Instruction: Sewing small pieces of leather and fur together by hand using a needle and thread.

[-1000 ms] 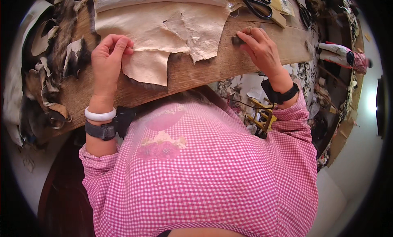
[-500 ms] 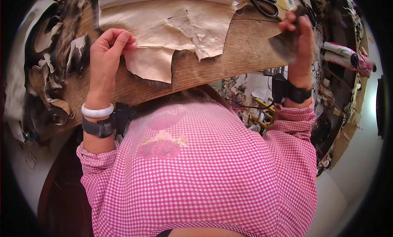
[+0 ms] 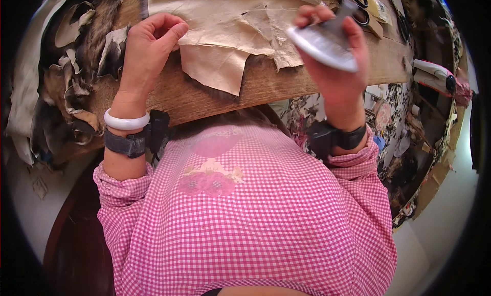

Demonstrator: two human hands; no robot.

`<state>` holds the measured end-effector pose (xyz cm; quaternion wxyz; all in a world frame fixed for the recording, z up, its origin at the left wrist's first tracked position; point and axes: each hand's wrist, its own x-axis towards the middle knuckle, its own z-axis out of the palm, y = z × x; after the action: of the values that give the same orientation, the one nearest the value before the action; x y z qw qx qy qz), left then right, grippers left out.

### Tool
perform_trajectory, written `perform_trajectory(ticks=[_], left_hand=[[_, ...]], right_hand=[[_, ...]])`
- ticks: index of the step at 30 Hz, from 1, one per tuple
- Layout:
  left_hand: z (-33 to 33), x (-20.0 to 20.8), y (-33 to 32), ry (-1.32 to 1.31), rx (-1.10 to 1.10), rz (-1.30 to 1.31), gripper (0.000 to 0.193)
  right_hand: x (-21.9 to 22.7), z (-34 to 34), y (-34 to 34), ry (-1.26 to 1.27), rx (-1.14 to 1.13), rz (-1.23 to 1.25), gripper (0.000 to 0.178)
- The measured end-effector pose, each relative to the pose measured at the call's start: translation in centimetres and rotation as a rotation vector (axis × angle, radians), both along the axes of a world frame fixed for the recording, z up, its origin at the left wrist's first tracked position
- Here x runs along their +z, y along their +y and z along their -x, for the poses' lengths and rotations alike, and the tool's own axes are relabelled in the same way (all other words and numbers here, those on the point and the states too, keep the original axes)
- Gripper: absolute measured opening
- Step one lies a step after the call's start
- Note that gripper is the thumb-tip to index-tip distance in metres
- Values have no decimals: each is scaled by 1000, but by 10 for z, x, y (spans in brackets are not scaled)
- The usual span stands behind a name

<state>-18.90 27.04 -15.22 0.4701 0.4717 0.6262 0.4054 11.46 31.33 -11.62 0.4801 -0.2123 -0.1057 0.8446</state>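
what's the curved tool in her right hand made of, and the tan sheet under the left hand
Curved tool: looks like metal, dull grey with a brushed sheen along its crescent blade. Tan sheet: probably raw hide or leather, matte, with ragged, irregular edges. It lies on the wooden bench, brown with visible grain.

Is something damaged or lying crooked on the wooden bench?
Yes. The beige hide under the left hand has ragged, torn-looking edges, and one flap hangs over the edge of the wooden bench. The right hand holds a curved blade above it.
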Motion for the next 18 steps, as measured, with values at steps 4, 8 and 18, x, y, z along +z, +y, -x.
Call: perform_trajectory(ticks=[4, 8, 18], left_hand=[[5, -3, 1, 64, -33, -71, 12], [8, -5, 0, 78, -53, -132, 12], [13, -8, 0, 241, -90, -247, 13]], right_hand=[[-10, 33, -19, -50, 71, -85, 40], [-7, 43, -21, -67, 174, -95, 39], [-43, 111, -53, -757, 110, -535, 40]])
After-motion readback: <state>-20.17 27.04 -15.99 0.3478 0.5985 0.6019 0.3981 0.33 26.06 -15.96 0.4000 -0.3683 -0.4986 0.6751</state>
